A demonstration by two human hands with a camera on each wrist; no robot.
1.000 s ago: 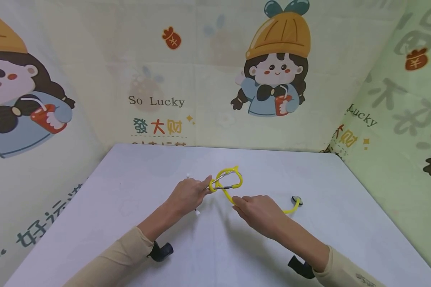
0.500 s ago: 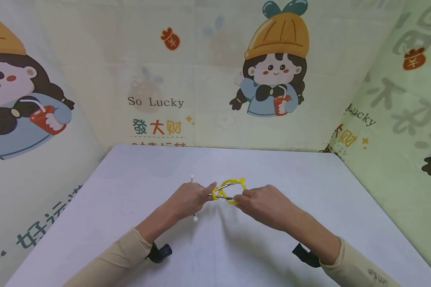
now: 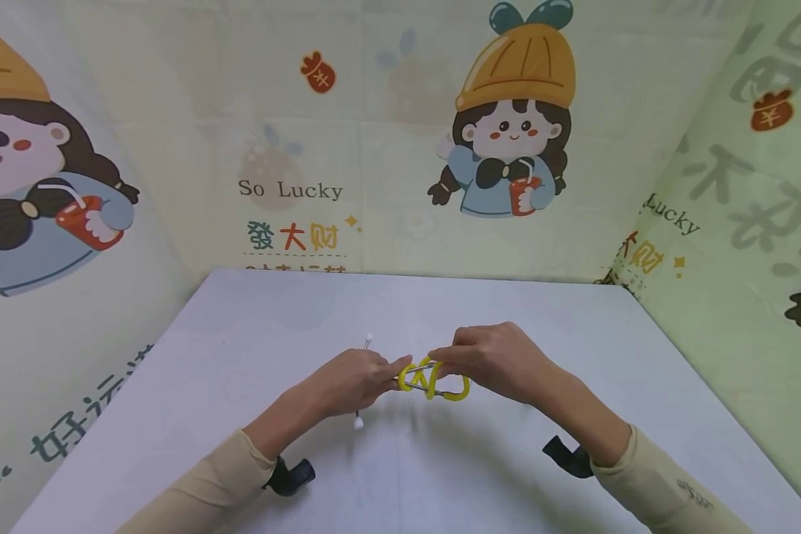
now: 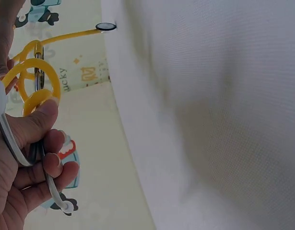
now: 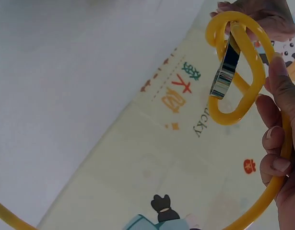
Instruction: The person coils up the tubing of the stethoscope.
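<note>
Stethoscope, just one, is up in both my hands above the white tabletop, about midway between the left and right edges and short of the far edge. My left hand grips its metal ear tubes, thumb pressed to a loop of the yellow tubing, and the two white ear tips jut out, one on the far side of that hand, one on the near side. My right hand has thumb and fingers curled round the tubing. One chest piece shows at the tubing's end in the left wrist view; whether it touches the tabletop I cannot tell. Two beige sleeves come in from the near side, with one black mount at each wrist. White surface runs from my hands to the left, right and far edges, leaving room on three sides; behind the far edge rises the printed backdrop.
</note>
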